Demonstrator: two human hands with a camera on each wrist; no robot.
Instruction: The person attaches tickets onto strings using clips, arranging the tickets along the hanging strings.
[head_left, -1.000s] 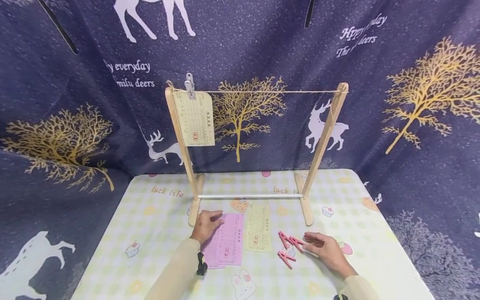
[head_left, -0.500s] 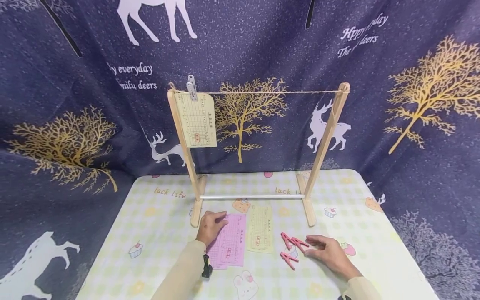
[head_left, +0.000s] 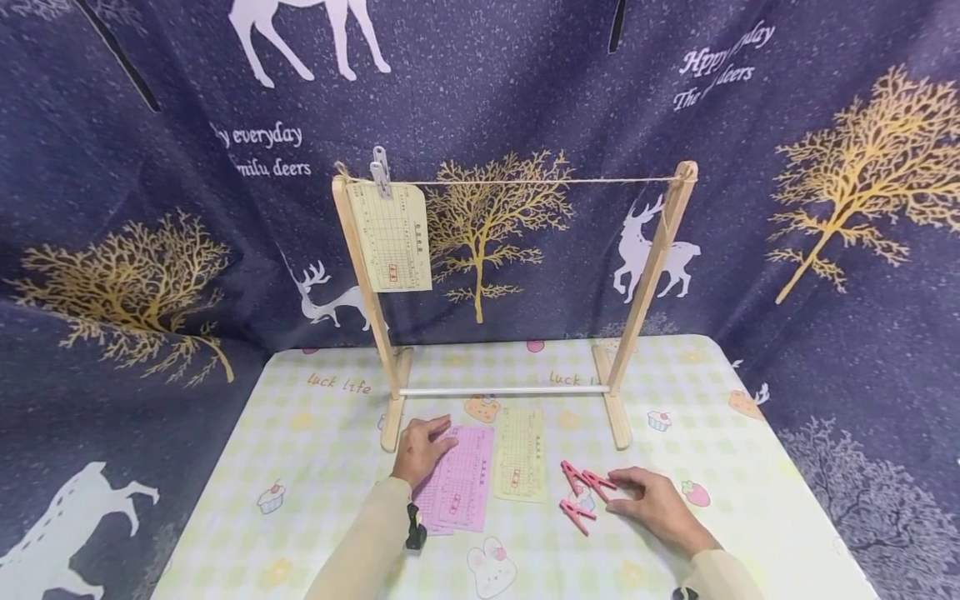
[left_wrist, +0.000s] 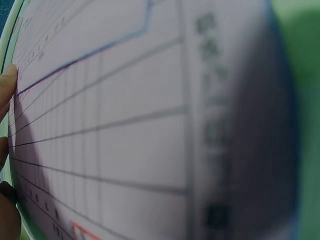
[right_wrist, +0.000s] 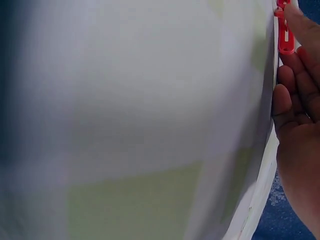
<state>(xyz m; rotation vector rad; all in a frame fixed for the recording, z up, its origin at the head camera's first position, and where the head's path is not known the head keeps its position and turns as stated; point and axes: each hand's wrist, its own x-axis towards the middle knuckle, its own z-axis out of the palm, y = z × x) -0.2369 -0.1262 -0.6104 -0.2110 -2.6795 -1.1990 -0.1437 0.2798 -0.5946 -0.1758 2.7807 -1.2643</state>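
The left hand (head_left: 420,454), relaxed with thumb and forefinger parted, rests at the upper left edge of two overlapping pink forms (head_left: 468,479) lying on the counter (head_left: 322,467), just left of a yellow form (head_left: 519,458). The right hand (head_left: 658,504) is loose, its parted fingertips beside the nearest of three pink clothespins (head_left: 575,516); contact is unclear. Behind, a grey clip (head_left: 381,179) holds another yellow sheet (head_left: 399,242) on the wooden rack's (head_left: 654,271) string (head_left: 517,182).

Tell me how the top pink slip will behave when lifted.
The top pink slip looks like thin paper, so it will probably flex and droop. It is likely very light, showing no visible thickness. Since it overlaps the lower pink slip, that one may drag along.
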